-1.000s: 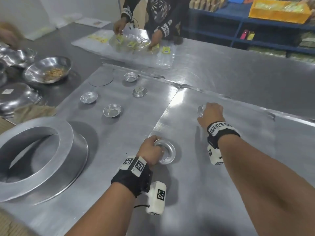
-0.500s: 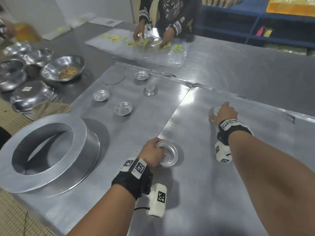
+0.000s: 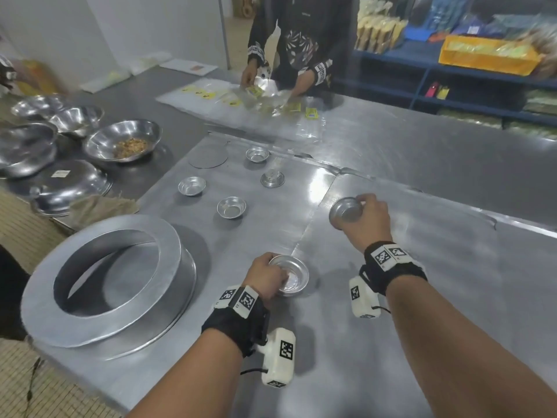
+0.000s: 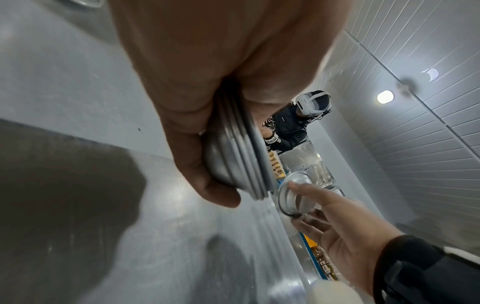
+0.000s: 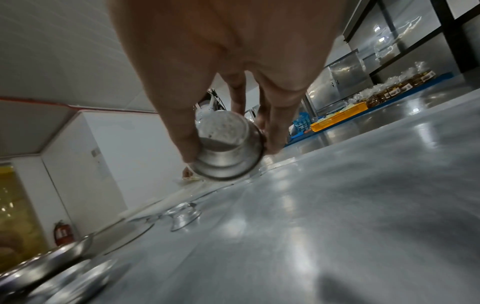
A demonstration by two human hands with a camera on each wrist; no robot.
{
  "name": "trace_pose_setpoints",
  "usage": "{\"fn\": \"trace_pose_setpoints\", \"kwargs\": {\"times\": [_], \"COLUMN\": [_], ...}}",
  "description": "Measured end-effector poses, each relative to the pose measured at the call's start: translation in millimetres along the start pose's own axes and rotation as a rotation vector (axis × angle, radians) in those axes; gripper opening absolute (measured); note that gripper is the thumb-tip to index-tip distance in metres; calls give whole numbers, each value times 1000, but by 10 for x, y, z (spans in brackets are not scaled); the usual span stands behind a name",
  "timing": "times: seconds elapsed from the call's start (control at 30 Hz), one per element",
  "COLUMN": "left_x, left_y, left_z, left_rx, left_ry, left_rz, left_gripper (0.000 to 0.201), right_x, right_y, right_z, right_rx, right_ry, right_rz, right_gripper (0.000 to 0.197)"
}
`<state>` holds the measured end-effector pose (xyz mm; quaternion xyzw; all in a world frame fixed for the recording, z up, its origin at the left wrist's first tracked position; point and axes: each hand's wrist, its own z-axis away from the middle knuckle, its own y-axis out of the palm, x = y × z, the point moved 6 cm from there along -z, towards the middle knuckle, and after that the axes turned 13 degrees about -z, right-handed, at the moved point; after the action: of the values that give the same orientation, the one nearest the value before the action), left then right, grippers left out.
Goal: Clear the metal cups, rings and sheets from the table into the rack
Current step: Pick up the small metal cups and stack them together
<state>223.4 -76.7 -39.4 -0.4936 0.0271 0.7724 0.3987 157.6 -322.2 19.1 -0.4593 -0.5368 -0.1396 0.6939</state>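
Note:
My left hand (image 3: 265, 277) grips a nested stack of small metal cups (image 3: 291, 279) by the rim, low over the metal sheet (image 3: 376, 342); the left wrist view shows several rims of the stack (image 4: 233, 164) pressed between thumb and fingers. My right hand (image 3: 366, 215) pinches another small metal cup (image 3: 345, 210), lifted off the sheet and tilted on its side. That cup (image 5: 226, 150) sits between my thumb and fingertips in the right wrist view. Three loose cups (image 3: 191, 186) (image 3: 231, 207) (image 3: 257, 154) and an upturned one (image 3: 272, 178) lie on the left sheet (image 3: 187, 236). A wide metal ring (image 3: 105, 279) stands at the near left.
A flat metal disc (image 3: 208, 158) lies at the left sheet's far end. Large steel bowls (image 3: 122, 144) crowd the table's left side. A person (image 3: 289, 52) works with plastic packets (image 3: 256, 101) at the far edge. Blue shelving (image 3: 452, 79) stands behind.
My right hand has lifted its cup off the sheet and tipped it sideways, drawing back toward me. The left hand has kept its grip on the stack in place.

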Motion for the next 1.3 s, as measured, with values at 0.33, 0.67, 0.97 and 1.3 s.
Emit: {"fn": "trace_pose_setpoints", "kwargs": {"times": [0.33, 0.67, 0.97, 1.3], "left_x": [-74, -140, -112, -78], "left_y": [-374, -789, -1205, -1540], "left_z": [220, 288, 231, -49], "left_rx": [125, 244, 145, 91], "left_ry": [-143, -21, 18, -16], "left_rz": [447, 407, 417, 469], "left_gripper": [23, 33, 35, 41], "right_x": [559, 785, 950, 905], "right_y": [536, 1070, 1310, 1740], "right_z": [1123, 1653, 1653, 1233], "right_rx": [99, 198, 335, 351], "right_ry": [-161, -146, -139, -114], "right_rz": [-545, -623, -633, -381], "right_gripper": [63, 60, 52, 53]}}
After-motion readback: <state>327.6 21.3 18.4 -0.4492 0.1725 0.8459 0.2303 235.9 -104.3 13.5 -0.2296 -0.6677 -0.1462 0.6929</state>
